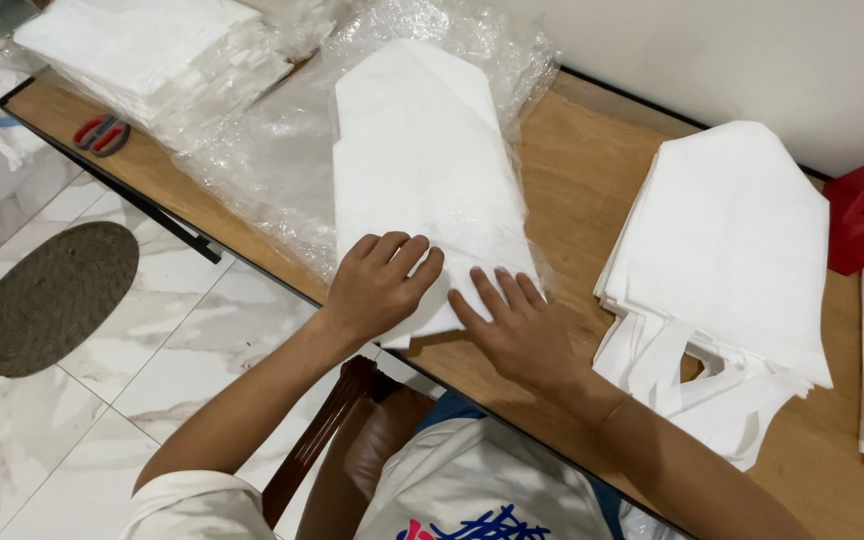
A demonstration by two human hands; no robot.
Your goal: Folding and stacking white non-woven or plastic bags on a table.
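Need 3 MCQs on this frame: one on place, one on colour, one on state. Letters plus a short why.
1. Where do the scissors lie?
A. on the wooden table, far left, by a wrapped white stack
B. on the floor mat
C. on the right-hand pile

2. What colour is the tape dispenser at the right edge?
A. blue
B. red
C. green

3. How do the left hand and right hand rest on the folded white bag?
A. both clenched around a handle
B. lifted clear of it
C. both flat, palms down on its near end

Answers: 1 A, the red handles show on the tabletop beside the stack. 2 B, its body is plainly red. 3 C, the fingers lie spread on the fabric.
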